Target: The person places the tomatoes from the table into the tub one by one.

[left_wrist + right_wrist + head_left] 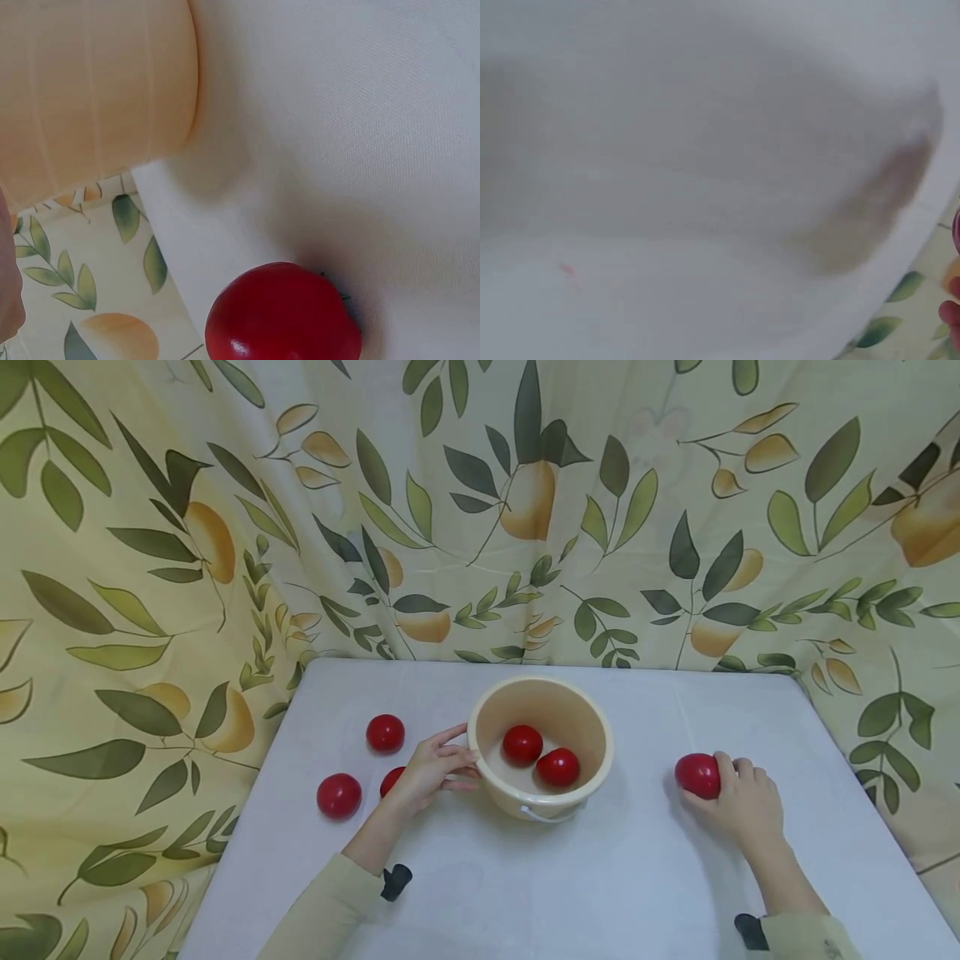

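Observation:
A cream bucket stands mid-table with two tomatoes inside. Its thin handle hangs down at the front. My left hand touches the bucket's left side near the rim, fingers extended. To the right of the bucket and apart from it, my right hand grips a red tomato. Left of the bucket lie two tomatoes in full sight, a back one and a front one; a third tomato is partly hidden behind my left hand. The left wrist view shows a tomato below the bucket wall.
A white cloth covers the table. Behind and along the left hangs a curtain printed with leaves and fruit. Black pieces sit at both sleeve cuffs. Mostly blurred white surface fills the right wrist view.

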{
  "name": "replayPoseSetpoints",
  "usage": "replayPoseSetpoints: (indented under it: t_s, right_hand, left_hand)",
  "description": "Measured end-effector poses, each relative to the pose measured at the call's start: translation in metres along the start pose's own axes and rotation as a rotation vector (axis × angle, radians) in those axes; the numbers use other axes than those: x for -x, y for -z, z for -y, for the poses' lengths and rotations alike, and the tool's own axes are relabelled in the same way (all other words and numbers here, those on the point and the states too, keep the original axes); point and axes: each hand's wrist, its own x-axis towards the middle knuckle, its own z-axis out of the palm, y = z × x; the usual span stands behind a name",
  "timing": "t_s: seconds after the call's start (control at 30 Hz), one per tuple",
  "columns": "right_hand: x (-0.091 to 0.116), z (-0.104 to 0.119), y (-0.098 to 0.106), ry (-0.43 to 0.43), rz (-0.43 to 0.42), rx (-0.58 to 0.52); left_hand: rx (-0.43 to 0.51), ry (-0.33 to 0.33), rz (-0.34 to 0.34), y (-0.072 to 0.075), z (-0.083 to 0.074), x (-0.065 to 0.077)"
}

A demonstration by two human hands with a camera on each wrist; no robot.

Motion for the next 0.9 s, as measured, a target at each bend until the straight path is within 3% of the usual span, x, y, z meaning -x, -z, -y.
replayPoseSetpoints:
  t_s: [0.23,0.6,0.9]
  right_hand:
    - [-0.025,0.026,0.034,0.098,-0.074,0.042]
    - [-0.056,0.090,0.086,0.258,-0.099,0.062]
    - [-0.069,0.147,0.099,0.430,-0.123,0.023]
  left_hand:
    - [0.014,0.002,0.006,0.001,0.001,-0.002]
    - [0.020,-0.022,0.027,0.002,0.001,-0.001]
    - [0.024,-0.006,0.023,0.002,0.001,-0.002]
